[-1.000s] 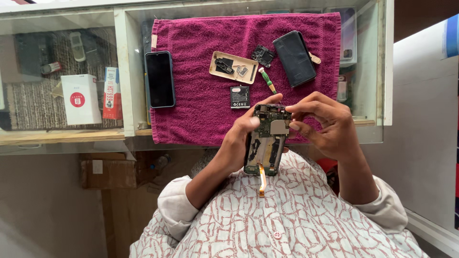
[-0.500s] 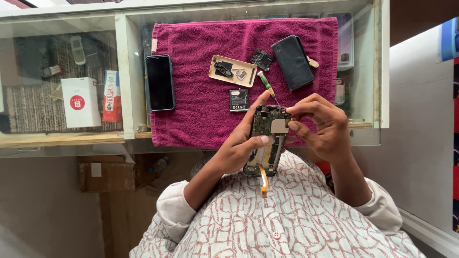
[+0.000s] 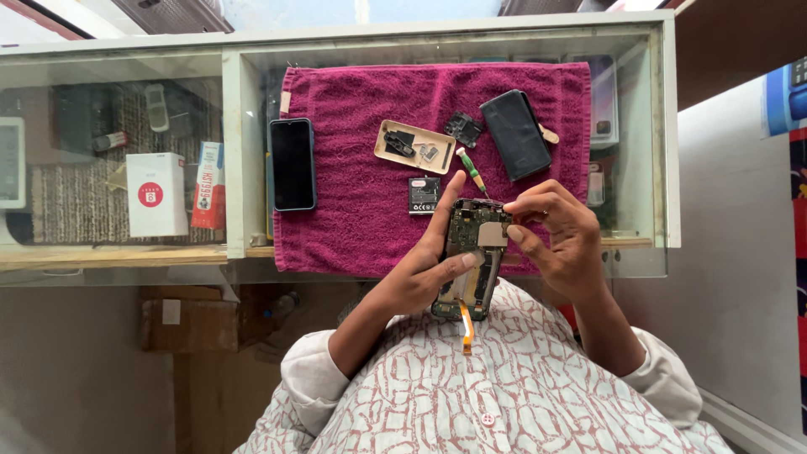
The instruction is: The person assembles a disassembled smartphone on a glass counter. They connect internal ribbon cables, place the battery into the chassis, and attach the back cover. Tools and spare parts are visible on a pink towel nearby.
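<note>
Both hands, left [image 3: 420, 273] & right [image 3: 559, 240], grip opened phone [image 3: 471, 256]: light, stiff, fragile w/ dangling flex [image 3: 465, 326]; hold by edges.

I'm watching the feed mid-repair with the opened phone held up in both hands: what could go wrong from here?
1. The orange flex cable hangs loose below the opened phone; it could snag on the shirt or crease.
2. The phone is held in the air by the left hand and right hand, near the counter edge, so a slip might drop it past the towel.
3. Small parts sit in an open tray; a bump could scatter them.
</note>
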